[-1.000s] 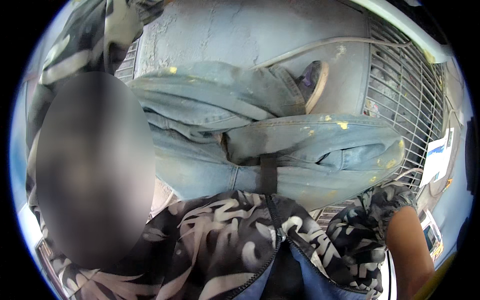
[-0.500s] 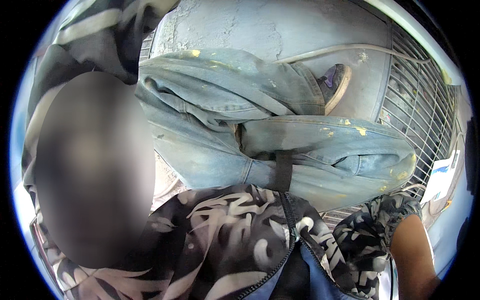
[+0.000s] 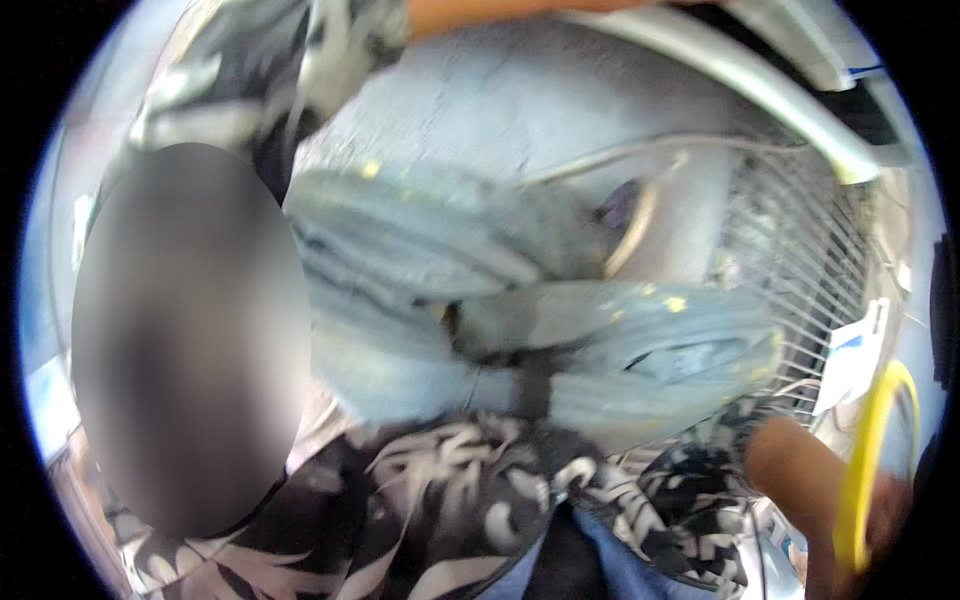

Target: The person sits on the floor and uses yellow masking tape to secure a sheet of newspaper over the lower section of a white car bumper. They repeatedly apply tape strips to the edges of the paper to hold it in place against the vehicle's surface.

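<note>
At the lower right, my right hand (image 3: 889,515) is blurred and partly covered by a yellow loop-shaped thing (image 3: 862,480). The hand appears to be holding this loop, though its fingers cannot be made out and the loop's exact kind is unclear. My left forearm (image 3: 480,14) stretches along the top edge from a patterned sleeve, and the hand beyond it falls outside the picture. Below it, a pale curved bar (image 3: 735,75) slants down to the right. My legs in paint-spotted blue jeans (image 3: 420,235) lie folded across the middle.
Metal wire grating (image 3: 800,250) spans the right side, with a white card (image 3: 850,355) near its edge. A pale cable (image 3: 640,155) runs over the worn grey surface (image 3: 450,110) past a dark shoe (image 3: 622,205). Part of the left side is masked by a blurred oval.
My left forearm has come into view along the top. The yellow loop has appeared at my right hand. The view has shifted, so legs and grating sit lower and further left, blurred.
</note>
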`<state>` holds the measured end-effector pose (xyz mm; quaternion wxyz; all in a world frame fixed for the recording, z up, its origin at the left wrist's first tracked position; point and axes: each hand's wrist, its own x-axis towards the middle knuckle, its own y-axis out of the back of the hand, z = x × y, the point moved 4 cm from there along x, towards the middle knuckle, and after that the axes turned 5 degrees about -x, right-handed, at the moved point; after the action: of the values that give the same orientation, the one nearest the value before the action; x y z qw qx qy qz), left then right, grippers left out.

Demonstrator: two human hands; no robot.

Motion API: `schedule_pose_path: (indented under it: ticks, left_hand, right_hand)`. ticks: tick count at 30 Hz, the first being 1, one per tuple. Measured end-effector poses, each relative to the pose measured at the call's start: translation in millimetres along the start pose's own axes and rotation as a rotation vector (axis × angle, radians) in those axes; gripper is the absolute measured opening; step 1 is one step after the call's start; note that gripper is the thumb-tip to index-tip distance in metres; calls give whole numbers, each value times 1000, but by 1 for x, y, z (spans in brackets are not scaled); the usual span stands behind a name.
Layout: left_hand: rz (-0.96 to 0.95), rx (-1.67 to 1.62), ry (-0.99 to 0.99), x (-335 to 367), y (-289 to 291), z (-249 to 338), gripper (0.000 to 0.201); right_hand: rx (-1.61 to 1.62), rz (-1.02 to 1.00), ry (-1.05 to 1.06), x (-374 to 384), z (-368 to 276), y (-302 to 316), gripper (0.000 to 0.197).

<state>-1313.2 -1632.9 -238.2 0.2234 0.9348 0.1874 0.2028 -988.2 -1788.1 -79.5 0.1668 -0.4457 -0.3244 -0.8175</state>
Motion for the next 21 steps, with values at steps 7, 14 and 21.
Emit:
schedule_pose_path:
  ticks: [7, 14, 21]
  left_hand:
    - [-82, 62, 140, 33, -6, -40, 66]
    - [26, -96, 108, 23, -6, -47, 67]
    - [223, -425, -198, -54, 3, -79, 36]
  right_hand:
    - [769, -574, -666, 17, 25, -223, 18]
    - [484, -856, -633, 32, 36, -282, 26]
    - [567, -930, -721, 39, 19, -293, 28]
